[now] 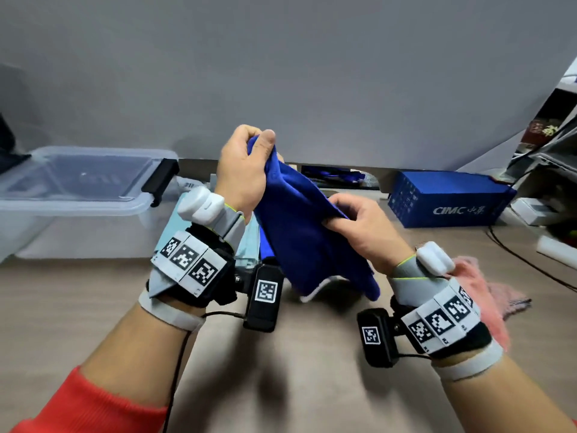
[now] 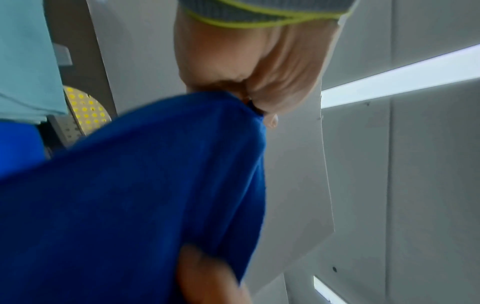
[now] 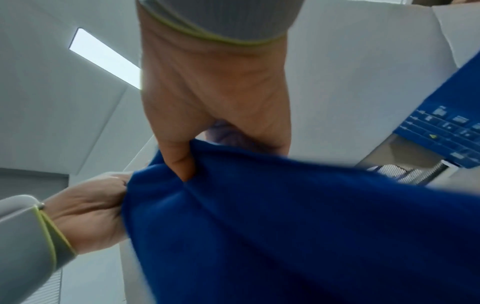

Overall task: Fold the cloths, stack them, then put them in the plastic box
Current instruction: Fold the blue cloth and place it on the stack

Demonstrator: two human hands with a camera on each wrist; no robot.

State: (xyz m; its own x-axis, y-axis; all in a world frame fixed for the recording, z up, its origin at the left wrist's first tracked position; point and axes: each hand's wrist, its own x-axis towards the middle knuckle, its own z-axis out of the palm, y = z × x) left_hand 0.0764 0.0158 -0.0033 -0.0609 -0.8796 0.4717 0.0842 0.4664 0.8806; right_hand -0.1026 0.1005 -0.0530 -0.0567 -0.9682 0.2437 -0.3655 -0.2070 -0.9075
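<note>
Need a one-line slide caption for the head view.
Both hands, left hand and right hand, hold a blue cloth above the table.

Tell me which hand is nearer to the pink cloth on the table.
Right. The right hand grips the blue cloth just left of and above the pink cloth; the left hand holds the blue cloth's top edge, farther left, toward the plastic box.

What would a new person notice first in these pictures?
The eye goes first to the bright blue cloth, held up above the middle of the table by both hands: the left hand pinches its top and the right hand grips its right edge. Next comes the clear plastic box at the far left, with a light blue cloth beside it. A pink cloth lies crumpled at the right.
</note>
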